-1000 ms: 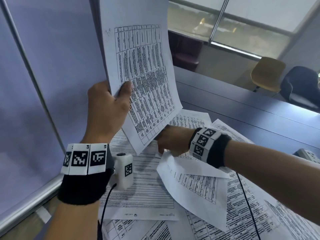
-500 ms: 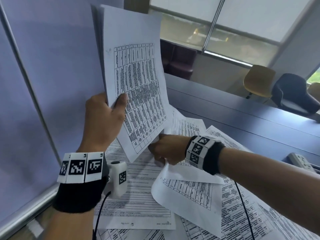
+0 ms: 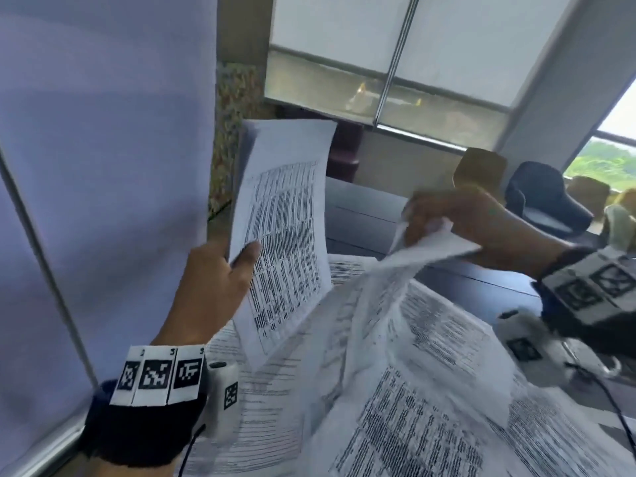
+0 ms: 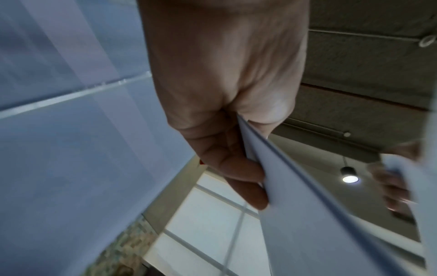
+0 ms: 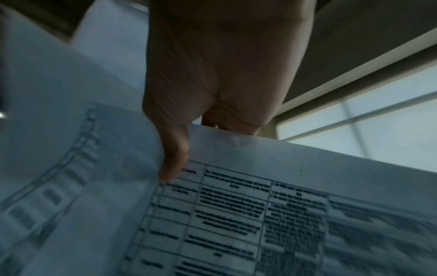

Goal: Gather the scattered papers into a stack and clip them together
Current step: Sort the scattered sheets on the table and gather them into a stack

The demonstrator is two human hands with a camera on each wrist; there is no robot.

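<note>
The right hand [image 3: 457,225], which a second ago was low among the loose sheets on the table, is now raised well above them with one white printed sheet of paper [image 3: 395,304] pinched by its upper edge; the right wrist view shows the thumb [image 5: 175,158] pressed on the printed face and the other fingers hidden behind the page. The sheet hangs crumpled and blurred with motion, its lower part trailing over the scattered white printed papers [image 3: 261,414] that lie overlapping on the dark grey tabletop [image 3: 481,287]. The left hand [image 3: 213,287] has dropped a little but holds as before: thumb across the front, fingers [image 4: 238,168] curled behind, gripping the thin upright bundle of white table-printed sheets [image 3: 285,235] by its lower left edge, near the pale blue roller blind [image 3: 103,166]. The lifted sheet and the bundle are apart, with a clear gap between them. I judge the gathering only partly done: one more page is on its way to the bundle, many lie uncollected, and no clip shows in any view. The next move looks to be sliding the lifted sheet against the bundle, and its creased, flapping state may make squaring the edges awkward.
</note>
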